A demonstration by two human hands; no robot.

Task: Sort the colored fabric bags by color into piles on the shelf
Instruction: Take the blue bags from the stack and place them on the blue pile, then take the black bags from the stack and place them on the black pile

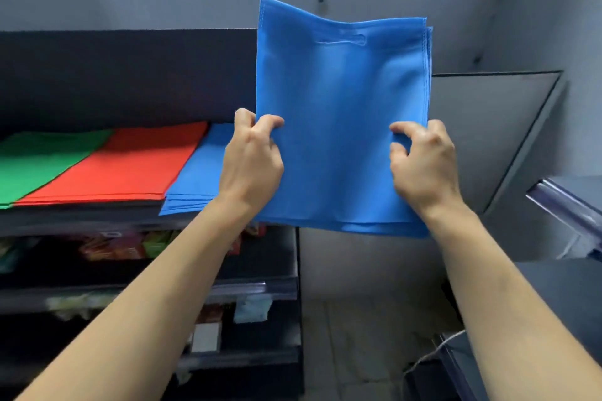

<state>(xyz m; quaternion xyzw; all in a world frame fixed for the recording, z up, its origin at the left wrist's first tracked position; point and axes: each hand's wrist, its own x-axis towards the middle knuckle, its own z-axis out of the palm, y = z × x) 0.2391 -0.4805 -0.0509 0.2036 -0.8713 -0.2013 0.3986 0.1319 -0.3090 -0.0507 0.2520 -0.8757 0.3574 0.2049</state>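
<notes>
Matt, stitched cloth blue bag [342,127]

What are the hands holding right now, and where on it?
Blue bags, held upright: the left hand pinches the left edge, the right hand the right edge, both low down.

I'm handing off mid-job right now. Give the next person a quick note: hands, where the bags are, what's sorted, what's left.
Left hand: grip shut on the blue bags' left edge.
Right hand: grip shut on their right edge.
Blue bags: a thin bundle held upright in the air, right of the shelf.
On the shelf, side by side: green pile, red pile, blue pile.
Done: three color piles started.
Left: lay the held bundle on the blue pile. No other unsorted bags are in view.
</notes>
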